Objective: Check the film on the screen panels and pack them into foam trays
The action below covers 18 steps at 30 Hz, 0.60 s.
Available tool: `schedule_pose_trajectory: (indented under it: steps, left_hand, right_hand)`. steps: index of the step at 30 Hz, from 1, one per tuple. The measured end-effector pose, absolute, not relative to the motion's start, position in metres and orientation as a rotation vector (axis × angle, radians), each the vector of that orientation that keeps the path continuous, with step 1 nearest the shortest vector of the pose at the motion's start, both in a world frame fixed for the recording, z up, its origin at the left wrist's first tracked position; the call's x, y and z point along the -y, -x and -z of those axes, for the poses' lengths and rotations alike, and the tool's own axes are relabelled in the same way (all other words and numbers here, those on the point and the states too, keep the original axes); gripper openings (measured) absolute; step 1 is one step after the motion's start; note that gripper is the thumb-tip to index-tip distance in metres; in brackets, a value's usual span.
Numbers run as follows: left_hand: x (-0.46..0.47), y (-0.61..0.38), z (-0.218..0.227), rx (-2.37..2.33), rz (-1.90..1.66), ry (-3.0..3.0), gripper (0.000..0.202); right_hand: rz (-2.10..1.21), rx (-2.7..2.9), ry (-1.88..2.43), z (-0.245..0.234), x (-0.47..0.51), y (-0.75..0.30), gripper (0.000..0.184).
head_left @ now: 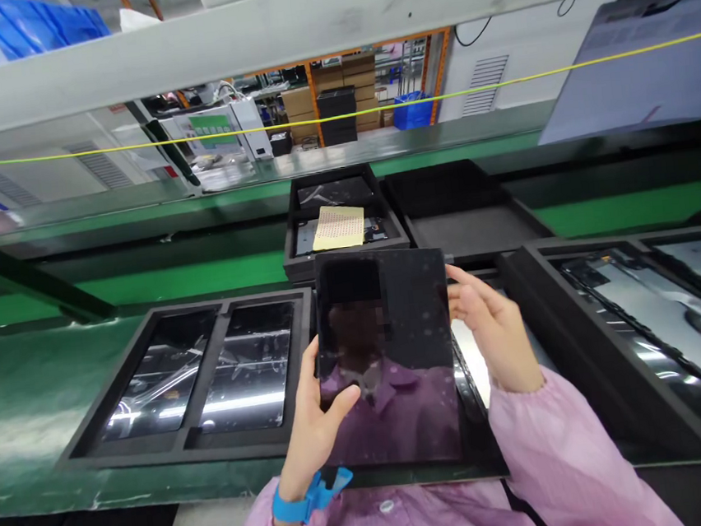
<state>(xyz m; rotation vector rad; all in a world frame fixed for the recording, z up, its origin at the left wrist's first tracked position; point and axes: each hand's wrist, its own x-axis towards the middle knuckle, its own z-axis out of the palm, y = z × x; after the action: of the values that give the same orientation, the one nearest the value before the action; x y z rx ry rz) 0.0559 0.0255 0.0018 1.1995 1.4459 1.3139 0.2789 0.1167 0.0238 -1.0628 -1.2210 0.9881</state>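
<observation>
A dark, glossy tablet screen panel [390,358] is held up before me, its surface mirroring a person in a pink coat. My left hand [318,411] is closed on the panel's left edge, thumb across the front and fingers partly hidden behind. Beside the upper right edge is my right hand [493,324], its index finger extended and its thumb apart from the panel. Its fingertips meet or pass just behind that edge; I cannot tell which. Below and behind the panel, a black tray with a bright sheet [471,359] is partly covered.
On the left, a black foam tray [195,456] carries two glossy screens. Another tray [531,279] on the right holds panels with cables. Farther back stand a tray with a yellow dotted card [339,227] and a black tray [468,231]. A shelf beam [302,19] crosses above.
</observation>
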Motion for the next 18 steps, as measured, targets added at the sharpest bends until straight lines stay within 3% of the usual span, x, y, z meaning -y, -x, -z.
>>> schedule_pose_trajectory:
  steps: [4,8,10,14,16,18]
  left_hand:
    - [-0.013,-0.066,-0.019,-1.365,-1.330,-1.185,0.069]
    - [-0.008,-0.075,-0.039,-1.141,-1.413,-1.112,0.065]
    - [-0.008,-0.078,-0.048,-1.041,-1.432,-1.059,0.061]
    - [-0.008,-0.082,-0.064,-0.943,-1.436,-0.947,0.062]
    - [-0.007,-0.082,-0.070,-0.950,-1.434,-0.903,0.064]
    - [-0.005,-0.081,-0.076,-0.923,-1.434,-0.897,0.065]
  right_hand:
    - [-0.293,1.313,1.237,-0.045,-0.137,-0.271,0.031]
    - [0.039,1.439,1.082,-0.049,-0.143,-0.263,0.016]
    - [0.002,1.454,0.998,-0.053,-0.141,-0.262,0.012]
    - [-0.572,1.320,0.771,-0.062,-0.132,-0.268,0.005]
    - [-0.746,1.296,0.576,-0.064,-0.127,-0.275,0.010]
    - [-0.752,1.262,0.452,-0.064,-0.125,-0.282,0.027]
